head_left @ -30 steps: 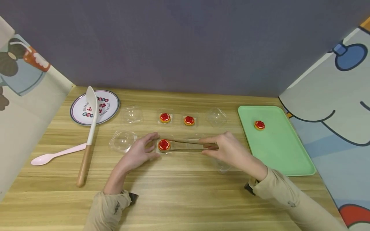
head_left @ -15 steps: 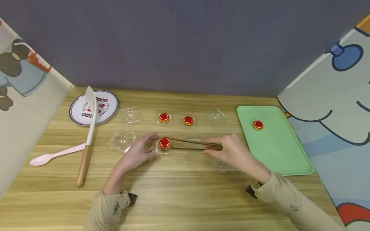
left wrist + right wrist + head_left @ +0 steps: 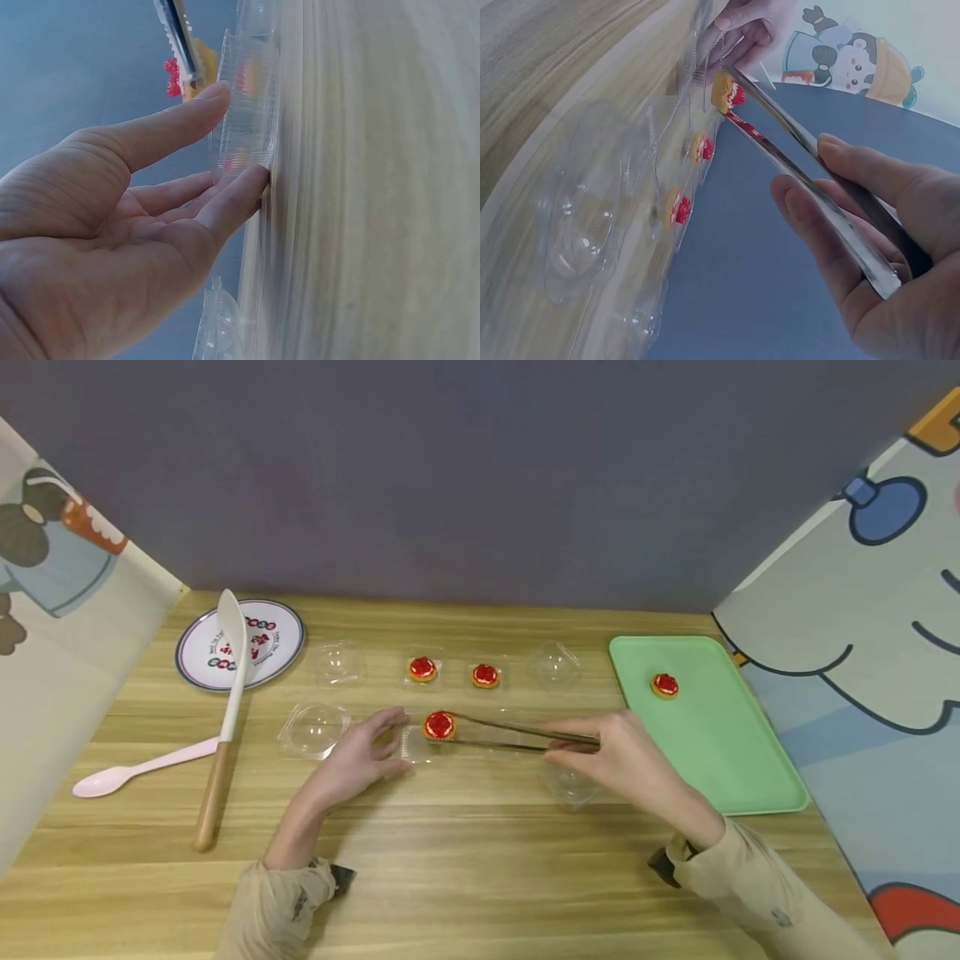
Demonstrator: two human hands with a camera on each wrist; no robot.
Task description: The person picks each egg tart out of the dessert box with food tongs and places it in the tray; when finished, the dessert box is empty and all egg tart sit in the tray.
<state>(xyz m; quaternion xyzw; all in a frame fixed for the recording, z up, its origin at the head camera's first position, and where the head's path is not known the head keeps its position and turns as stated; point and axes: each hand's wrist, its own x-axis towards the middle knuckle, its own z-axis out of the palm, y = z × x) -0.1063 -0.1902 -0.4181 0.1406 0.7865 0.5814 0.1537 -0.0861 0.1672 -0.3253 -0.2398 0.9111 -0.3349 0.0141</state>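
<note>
My right hand (image 3: 626, 756) grips metal tongs (image 3: 862, 255) between thumb and fingers. Their tips hold a small tart (image 3: 439, 725) with a red topping, raised above the right part of a clear plastic box (image 3: 415, 745). At the left end of this box, the thumb and fingers of my left hand (image 3: 358, 760) hold its edges from either side. The left wrist view has the tart (image 3: 202, 64) just past my left thumb. Two more tarts, one on the left (image 3: 422, 669) and one on the right (image 3: 485, 676), sit in clear boxes behind.
A green tray (image 3: 723, 743) on the right bears one tart (image 3: 664, 685). Other clear domed boxes (image 3: 315, 729) lie around the row. At the left are a patterned plate (image 3: 277, 656), a white spoon with a wooden handle (image 3: 215, 793) across it, and a pink spoon (image 3: 105, 782).
The tongs have lifted the tart from the box at my left hand and carried it slightly right. My right hand has shifted right; my left hand has stayed in place.
</note>
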